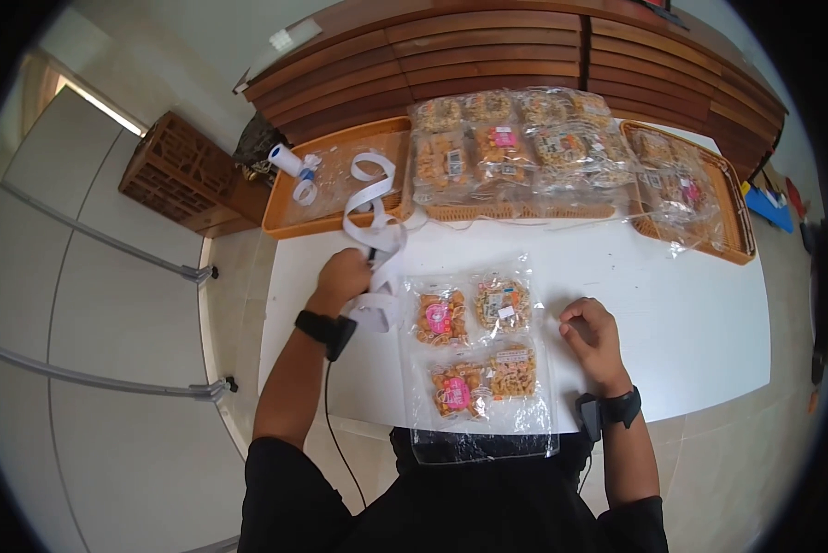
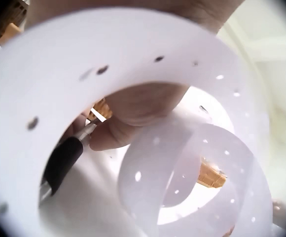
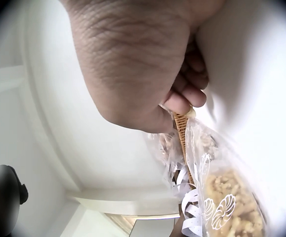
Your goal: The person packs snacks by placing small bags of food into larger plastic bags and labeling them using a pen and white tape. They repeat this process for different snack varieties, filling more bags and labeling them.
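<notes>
My left hand (image 1: 345,275) grips a thin silver rod with a black sleeve (image 2: 64,160), whose kind I cannot tell. Long white curled strips with small holes (image 1: 373,311) loop around and beside that hand, filling much of the left wrist view. My right hand (image 1: 594,339) rests near the white tabletop with loosely curled fingers, holding nothing. Between the hands lies a large clear plastic bag (image 1: 480,442). In or on it are several snack packs, among them two with pink labels (image 1: 439,319) and a noodle-like snack pack (image 1: 513,372).
Behind, wicker trays (image 1: 271,221) line the white table (image 1: 709,323). Several bagged snacks (image 1: 524,152) fill the middle one, more packs (image 1: 676,180) the right one. A white roll (image 1: 285,159) lies in the left tray. A wooden cabinet (image 1: 487,55) stands beyond.
</notes>
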Available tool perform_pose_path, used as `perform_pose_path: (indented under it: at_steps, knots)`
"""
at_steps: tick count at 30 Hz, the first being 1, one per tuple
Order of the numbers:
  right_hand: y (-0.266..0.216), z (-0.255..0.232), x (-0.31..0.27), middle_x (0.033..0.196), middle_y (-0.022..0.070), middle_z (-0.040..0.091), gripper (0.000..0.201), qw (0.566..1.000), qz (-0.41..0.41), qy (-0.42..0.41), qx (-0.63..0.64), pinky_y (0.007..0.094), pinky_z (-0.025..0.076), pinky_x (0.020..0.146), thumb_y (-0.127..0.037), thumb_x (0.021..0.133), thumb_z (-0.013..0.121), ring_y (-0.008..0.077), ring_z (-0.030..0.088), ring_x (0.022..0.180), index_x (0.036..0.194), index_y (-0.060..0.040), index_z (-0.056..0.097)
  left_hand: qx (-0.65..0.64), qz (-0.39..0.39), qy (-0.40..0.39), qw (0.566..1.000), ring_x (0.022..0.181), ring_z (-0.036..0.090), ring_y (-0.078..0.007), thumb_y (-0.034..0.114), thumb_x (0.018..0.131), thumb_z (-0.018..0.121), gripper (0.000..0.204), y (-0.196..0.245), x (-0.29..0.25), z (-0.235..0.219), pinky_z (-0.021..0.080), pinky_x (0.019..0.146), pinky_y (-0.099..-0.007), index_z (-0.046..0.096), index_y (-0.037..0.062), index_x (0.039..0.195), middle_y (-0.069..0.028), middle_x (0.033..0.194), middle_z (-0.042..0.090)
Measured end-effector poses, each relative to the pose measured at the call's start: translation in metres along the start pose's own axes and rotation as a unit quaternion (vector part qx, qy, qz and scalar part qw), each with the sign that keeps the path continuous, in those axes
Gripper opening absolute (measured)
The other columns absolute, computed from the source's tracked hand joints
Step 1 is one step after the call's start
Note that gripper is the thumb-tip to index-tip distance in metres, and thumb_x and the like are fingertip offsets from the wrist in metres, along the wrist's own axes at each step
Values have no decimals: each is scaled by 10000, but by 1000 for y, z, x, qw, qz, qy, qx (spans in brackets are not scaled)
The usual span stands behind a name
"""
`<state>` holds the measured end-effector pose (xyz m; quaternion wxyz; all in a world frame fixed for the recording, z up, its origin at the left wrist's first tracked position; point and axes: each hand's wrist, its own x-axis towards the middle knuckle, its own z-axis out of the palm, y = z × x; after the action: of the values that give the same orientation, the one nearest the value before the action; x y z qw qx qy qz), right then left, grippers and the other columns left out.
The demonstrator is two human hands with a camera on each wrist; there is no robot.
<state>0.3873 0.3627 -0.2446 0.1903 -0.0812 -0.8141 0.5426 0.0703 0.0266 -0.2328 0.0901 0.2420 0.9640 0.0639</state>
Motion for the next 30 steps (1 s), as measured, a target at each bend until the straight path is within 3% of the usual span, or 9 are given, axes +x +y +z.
perform_pose_path:
  at_steps: [7,11,15,17,20,21,23,25,30]
  knots:
    - [-8,-4,-1,870,108,642,102,1000,-11,-12,-27,346,478,801,-60,805,691,268,600,855,872,-16,629,206,-32,-16,978,843,694,-400,208,787,659,202,-37,-73,-44,554,757,-491,673,38,895,-207,892,710]
    - [-4,-2,-7,919,88,635,79,997,25,-21,68,312,477,823,-36,840,671,222,603,875,905,-20,629,195,-48,71,977,775,686,-387,177,811,664,157,-47,-117,-64,553,705,-487,638,50,901,-189,835,690]
    - [-21,-2,-13,927,21,584,170,973,116,-30,196,269,458,820,-5,855,662,113,549,887,1016,-16,608,55,51,171,982,723,646,-392,147,862,657,133,30,-157,-97,522,654,-484,568,51,881,-142,778,644]
    - [-39,3,-18,851,-6,537,283,980,93,-46,171,252,433,746,-20,835,674,90,509,814,1105,-10,587,-109,54,74,990,763,626,-385,126,854,676,153,85,-176,-116,507,679,-457,562,38,907,-135,818,624]
    - [-79,9,-31,766,-13,475,402,987,21,-107,120,254,400,659,-77,802,711,95,459,719,1177,-13,581,-227,245,32,942,901,595,-356,45,807,691,174,143,-188,-116,488,802,-418,573,-3,925,-184,993,575]
    - [-95,8,-35,785,9,540,475,982,18,-149,118,268,419,648,-92,767,744,124,525,733,1206,-15,580,-266,291,35,919,957,582,-363,32,793,694,173,162,-190,-111,477,839,-428,572,3,912,-197,1066,557]
    - [-124,16,-43,849,65,637,465,972,47,-175,151,302,465,662,-100,751,758,221,627,788,1175,-23,585,-317,376,46,870,986,558,-368,40,784,693,179,198,-192,-95,456,865,-455,581,17,921,-200,1114,529]
    - [-119,20,-54,943,123,687,418,972,-58,-203,101,337,506,677,-115,747,769,332,668,832,1117,-40,590,-337,408,10,849,977,552,-358,52,771,699,226,225,-194,-80,444,862,-462,582,6,958,-182,1113,523]
    - [-112,22,-67,792,111,677,151,973,36,-128,186,334,501,611,-80,797,740,288,661,668,903,-34,642,-384,434,-20,815,1026,555,-357,126,751,771,392,236,-187,-41,450,870,-469,577,-5,1066,-189,1159,514]
